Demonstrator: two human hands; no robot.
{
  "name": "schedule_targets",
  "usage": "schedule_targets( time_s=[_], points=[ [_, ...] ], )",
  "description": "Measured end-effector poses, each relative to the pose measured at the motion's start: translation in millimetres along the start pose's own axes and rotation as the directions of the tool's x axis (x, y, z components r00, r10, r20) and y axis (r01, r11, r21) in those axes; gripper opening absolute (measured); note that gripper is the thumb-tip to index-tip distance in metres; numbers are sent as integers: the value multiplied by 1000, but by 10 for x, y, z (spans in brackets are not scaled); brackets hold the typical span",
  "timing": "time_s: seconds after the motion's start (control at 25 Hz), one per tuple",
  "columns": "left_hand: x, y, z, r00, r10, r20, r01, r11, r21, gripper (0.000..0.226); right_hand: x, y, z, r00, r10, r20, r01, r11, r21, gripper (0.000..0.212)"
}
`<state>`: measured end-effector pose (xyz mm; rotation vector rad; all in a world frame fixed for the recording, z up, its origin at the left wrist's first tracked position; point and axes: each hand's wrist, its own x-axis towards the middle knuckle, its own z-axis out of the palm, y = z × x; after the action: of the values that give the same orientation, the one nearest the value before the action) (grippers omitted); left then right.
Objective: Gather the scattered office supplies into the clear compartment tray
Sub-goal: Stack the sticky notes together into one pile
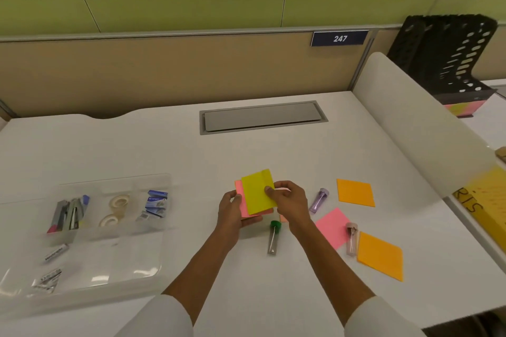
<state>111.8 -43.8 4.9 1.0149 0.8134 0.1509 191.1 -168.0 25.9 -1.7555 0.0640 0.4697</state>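
My left hand holds a pink sticky-note pad from below, above the desk's middle. My right hand pinches a yellow pad lying on top of the pink one. The clear compartment tray sits at the left, holding staplers, two tape rolls, staple boxes and small foil packets. On the desk to the right lie two orange pads, a pink pad, and three small lead tubes: green-capped, purple, pinkish.
A grey cable hatch is set into the white desk at the back. A frosted divider borders the right side, with a black file rack and a yellow paper beyond it.
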Motion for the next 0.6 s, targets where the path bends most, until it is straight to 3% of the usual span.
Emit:
schedule_targets(
  time_s=[0.24, 0.44, 0.6],
  points=[
    [-190, 25, -25, 1000, 11, 15, -11, 1000, 28, 25, -272, 217, 130, 960, -234, -156, 199, 958, -207, 24],
    [-314, -20, -52, 1000, 19, 10, -20, 998, 64, 25, -369, 269, 78, 958, -228, -176, 182, 953, -244, 35],
    [-393, -46, -55, 1000, 2, 8, -2, 998, 57, 22, -306, 303, -208, 908, -236, -345, 149, 954, -261, 34]
  ],
)
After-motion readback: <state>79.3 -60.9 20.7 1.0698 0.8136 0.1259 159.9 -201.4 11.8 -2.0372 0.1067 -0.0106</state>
